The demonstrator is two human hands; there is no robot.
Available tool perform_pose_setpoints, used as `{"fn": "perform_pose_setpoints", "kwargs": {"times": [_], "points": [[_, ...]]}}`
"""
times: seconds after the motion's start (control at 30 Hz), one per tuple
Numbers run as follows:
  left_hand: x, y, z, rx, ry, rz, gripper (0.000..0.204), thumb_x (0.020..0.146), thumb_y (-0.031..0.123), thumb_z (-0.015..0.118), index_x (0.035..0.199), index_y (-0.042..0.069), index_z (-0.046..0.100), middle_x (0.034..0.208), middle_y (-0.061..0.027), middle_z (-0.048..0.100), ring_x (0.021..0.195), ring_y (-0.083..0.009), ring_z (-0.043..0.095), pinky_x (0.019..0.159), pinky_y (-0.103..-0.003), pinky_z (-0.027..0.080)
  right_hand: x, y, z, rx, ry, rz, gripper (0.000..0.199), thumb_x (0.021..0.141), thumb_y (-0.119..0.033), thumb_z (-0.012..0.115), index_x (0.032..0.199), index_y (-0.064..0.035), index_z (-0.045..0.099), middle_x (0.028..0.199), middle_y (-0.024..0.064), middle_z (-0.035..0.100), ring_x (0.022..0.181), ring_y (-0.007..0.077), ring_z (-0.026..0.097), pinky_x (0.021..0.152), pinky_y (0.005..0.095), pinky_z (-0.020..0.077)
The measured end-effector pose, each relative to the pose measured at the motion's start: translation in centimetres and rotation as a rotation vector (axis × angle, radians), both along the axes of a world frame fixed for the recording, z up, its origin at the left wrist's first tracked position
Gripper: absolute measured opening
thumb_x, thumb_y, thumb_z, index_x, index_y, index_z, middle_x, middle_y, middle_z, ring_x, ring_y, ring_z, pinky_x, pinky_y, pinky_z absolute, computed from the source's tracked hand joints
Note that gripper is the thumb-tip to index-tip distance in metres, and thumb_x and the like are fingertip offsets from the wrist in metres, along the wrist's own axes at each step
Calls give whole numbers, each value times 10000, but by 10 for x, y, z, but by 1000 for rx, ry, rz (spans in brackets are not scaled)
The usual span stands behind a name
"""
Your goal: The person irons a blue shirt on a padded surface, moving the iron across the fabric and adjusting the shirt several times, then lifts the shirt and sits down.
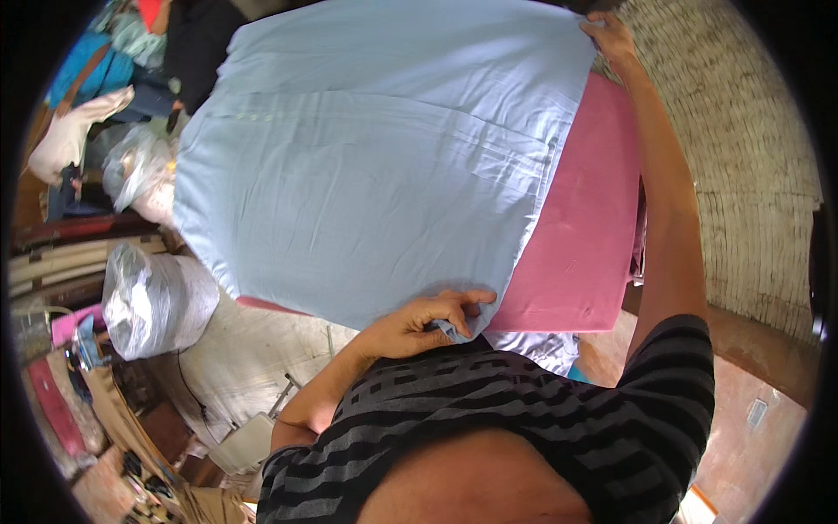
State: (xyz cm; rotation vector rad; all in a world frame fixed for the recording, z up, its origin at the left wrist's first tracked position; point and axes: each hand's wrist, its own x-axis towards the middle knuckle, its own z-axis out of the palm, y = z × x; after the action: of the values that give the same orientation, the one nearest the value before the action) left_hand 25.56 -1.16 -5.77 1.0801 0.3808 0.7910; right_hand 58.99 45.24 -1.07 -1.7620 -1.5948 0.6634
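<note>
A large light blue cloth [349, 192] lies spread over a pink-covered table [576, 236], with creases and a row of small pale dots near its left part. My left hand [423, 321] pinches the cloth's near right corner, close to my body. Stretched out to the far right, my right hand [611, 39] grips the cloth's far right corner between thumb and fingers. The right edge of the cloth runs between my two hands, and pink table cover shows beyond it.
A bundle wrapped in clear plastic [157, 301] stands left of the table. A folding chair [244, 444] is at the lower left. Bags and clothes [87, 131] are heaped at the far left. A woven wall [724, 148] rises on the right.
</note>
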Motion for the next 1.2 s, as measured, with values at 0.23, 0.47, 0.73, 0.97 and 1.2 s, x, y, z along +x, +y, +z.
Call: {"fn": "perform_pose_setpoints", "kwargs": {"times": [0.23,0.47,0.73,0.97,1.2], "points": [[64,33,-11,-93,46,-173,246,852,-106,531,1024,42,626,1510,-168,425,1289,-282,479,1067,-377,366,27,24,-27,349,-434,-183,266,838,-150,648,1101,-140,607,958,226,683,965,418,654,837,502,512],[39,73,18,110,318,-103,400,925,4,584,1324,29,567,1399,-130,551,1261,-257,542,1021,-393,445,-5,-52,-68,908,-552,-64,338,968,-279,552,1177,-16,594,963,276,670,968,436,647,864,507,503],[-80,154,-8,915,1374,759,436,955,290,591,1329,69,555,1437,-183,480,1359,-399,397,1073,-519,324,-85,-274,-65,313,-658,173,362,909,-144,584,1257,-57,537,1348,108,506,1257,295,483,1015,428,417],[-164,157,-31,911,1739,880,686,944,576,472,1467,134,429,1573,-193,290,1443,-422,251,1126,-594,196,-75,-273,-80,217,-811,191,579,1002,-309,454,1520,-97,304,1590,55,288,1460,282,269,1164,483,245],[-223,150,-28,883,1680,902,692,957,547,461,1508,139,362,1591,-173,264,1476,-379,205,1154,-572,161,-63,-269,-83,203,-829,216,576,1013,-287,425,1540,-120,266,1608,51,252,1469,291,244,1175,473,216]]}}
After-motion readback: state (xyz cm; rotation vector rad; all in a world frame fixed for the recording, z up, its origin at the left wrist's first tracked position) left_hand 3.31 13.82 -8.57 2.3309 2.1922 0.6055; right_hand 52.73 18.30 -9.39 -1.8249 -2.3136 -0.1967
